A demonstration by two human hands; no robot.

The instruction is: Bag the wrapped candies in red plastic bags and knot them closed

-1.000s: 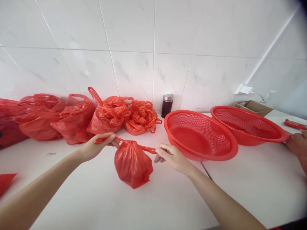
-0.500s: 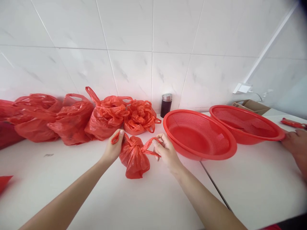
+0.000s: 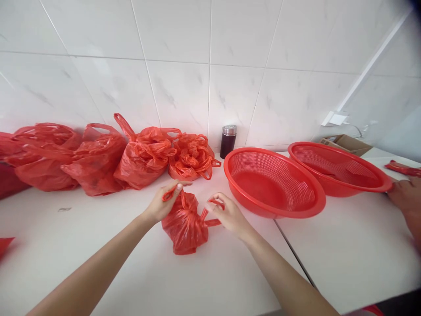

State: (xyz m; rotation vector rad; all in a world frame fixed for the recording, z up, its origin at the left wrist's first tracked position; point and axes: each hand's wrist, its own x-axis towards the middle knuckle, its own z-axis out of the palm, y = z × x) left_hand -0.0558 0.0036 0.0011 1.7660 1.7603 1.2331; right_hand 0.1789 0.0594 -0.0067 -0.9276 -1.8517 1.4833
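A small red plastic bag point(image 3: 186, 229), gathered at its neck, rests on the white table in front of me. One of its handles is pinched in my left hand point(image 3: 162, 202), at the bag's upper left. On the other side, my right hand point(image 3: 226, 215) has its fingers closed on the other handle, which forms a loop around them. The fingertips of the right hand are partly hidden by the plastic. What the bag contains cannot be made out.
Several filled red bags point(image 3: 144, 158) line the wall at the left. A dark flask point(image 3: 228, 142) stands behind. Two red baskets point(image 3: 276, 210), point(image 3: 342, 188) fill the right side, near a cardboard box point(image 3: 351, 145). Another person's hand point(image 3: 404, 195) is at the right edge.
Both hands have come slightly closer together and lower in view, the left moving right. The bag's neck has shifted a little and its body looks fuller.
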